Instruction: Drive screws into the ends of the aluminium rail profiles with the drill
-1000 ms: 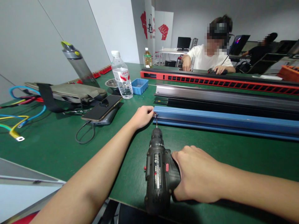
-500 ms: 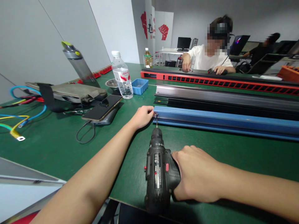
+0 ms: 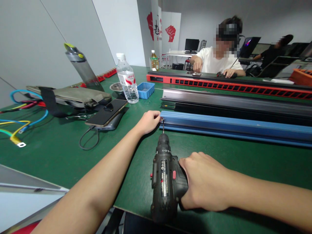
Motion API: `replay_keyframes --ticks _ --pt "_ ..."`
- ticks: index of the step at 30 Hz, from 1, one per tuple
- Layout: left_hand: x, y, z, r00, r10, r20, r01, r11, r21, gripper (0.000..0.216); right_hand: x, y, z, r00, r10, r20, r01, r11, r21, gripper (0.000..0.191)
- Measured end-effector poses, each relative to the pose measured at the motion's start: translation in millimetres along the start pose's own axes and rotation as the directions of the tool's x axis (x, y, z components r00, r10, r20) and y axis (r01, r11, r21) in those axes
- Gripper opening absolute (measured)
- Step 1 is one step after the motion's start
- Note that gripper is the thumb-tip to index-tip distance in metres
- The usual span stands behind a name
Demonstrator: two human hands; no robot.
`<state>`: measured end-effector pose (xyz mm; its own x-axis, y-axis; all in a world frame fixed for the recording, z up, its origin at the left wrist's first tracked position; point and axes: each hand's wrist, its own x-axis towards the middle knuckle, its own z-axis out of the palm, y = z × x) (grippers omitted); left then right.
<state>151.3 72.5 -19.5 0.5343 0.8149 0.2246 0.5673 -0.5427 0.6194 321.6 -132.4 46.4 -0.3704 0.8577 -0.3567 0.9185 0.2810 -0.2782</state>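
My right hand (image 3: 204, 182) is wrapped round the handle of a black cordless drill (image 3: 164, 178) lying on its side, nose pointing away from me. The drill's bit (image 3: 163, 127) reaches a small dark screw head at the left end of a long blue metal rail (image 3: 229, 126). At that same end, my left hand (image 3: 149, 122) grips the rail with closed fingers; the fingertips are partly hidden behind its edge. Behind the blue rail lie a black strip and a grey metal rail (image 3: 219, 99).
A phone (image 3: 107, 112) on a power bank, a grey-green bag (image 3: 70, 96), a water bottle (image 3: 128, 81) and a blue tray (image 3: 146, 90) stand left. Cables (image 3: 17, 138) lie far left. Across the green table (image 3: 131, 182), a co-worker (image 3: 219, 58) sits behind a long red-and-black bar (image 3: 219, 85).
My hands, the drill and the blue rail keep almost the same places. Across the table, the co-worker's raised hand has shifted slightly to the right.
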Motion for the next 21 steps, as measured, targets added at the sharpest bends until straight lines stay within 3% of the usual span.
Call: replay_keyframes --ticks 21 --pt "0.7 -1.6 0.8 1.000 0.005 0.004 -0.005 1.000 -0.004 0.028 -0.2 1.1 2.2 1.000 -0.012 -0.011 0.012 1.000 -0.003 0.028"
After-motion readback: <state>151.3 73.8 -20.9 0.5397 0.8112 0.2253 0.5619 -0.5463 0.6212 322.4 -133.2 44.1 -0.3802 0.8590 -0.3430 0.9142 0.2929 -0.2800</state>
